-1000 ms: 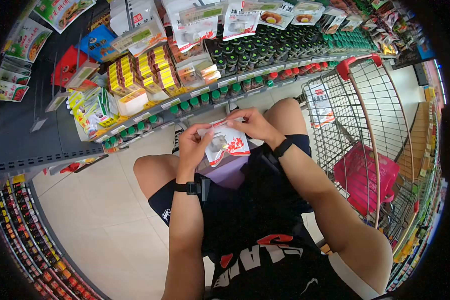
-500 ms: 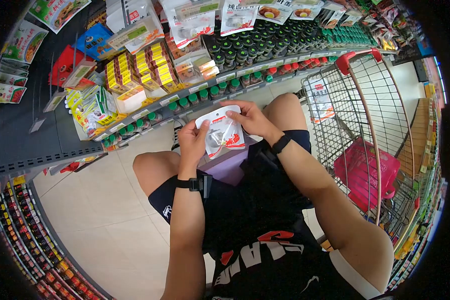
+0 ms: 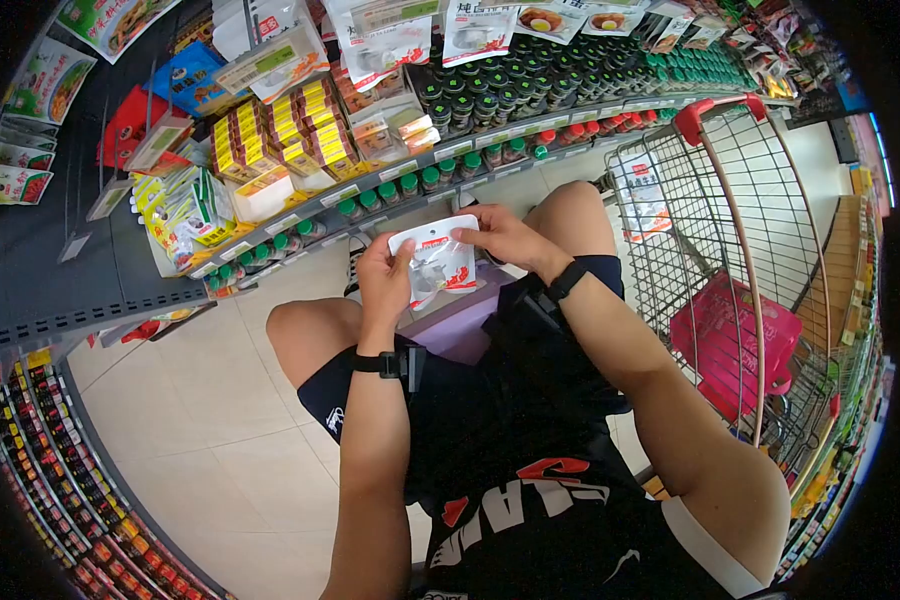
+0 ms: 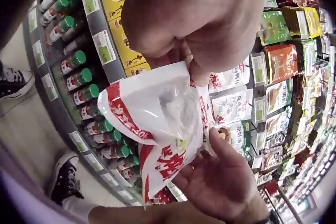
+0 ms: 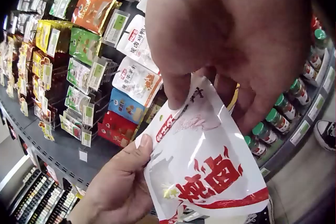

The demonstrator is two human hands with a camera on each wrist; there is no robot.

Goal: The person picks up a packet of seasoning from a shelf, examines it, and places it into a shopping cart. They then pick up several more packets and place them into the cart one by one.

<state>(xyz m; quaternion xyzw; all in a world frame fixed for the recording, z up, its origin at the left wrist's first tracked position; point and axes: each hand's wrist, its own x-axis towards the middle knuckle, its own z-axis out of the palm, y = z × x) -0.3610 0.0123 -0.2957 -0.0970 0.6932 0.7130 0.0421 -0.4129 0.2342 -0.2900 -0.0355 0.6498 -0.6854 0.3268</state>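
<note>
Between both hands, over the lap, is a white seasoning pouch (image 3: 435,265) with red print, a clear window and a hang hole in its top edge. My left hand (image 3: 383,278) pinches its upper left corner, thumb on the front. At the upper right corner my right hand (image 3: 510,240) does the same, fingers behind. In the left wrist view the pouch (image 4: 157,108) bulges below the fingers, with the right hand (image 4: 223,179) across from it. The right wrist view shows large red characters on the pouch (image 5: 210,176) and the left thumb at its edge.
A shelf ahead holds yellow boxes (image 3: 280,135), dark-lidded jars (image 3: 490,105) and green-capped bottles (image 3: 390,192). Similar white pouches (image 3: 380,55) hang above. To the right stands a wire cart (image 3: 730,230) containing a pink bag (image 3: 735,345). A purple box (image 3: 455,335) sits between the legs.
The pouch was tilted with its top edge bunched under the fingers. It has turned so its printed front and hang hole show, then shifted slightly left. Both hands keep hold of it.
</note>
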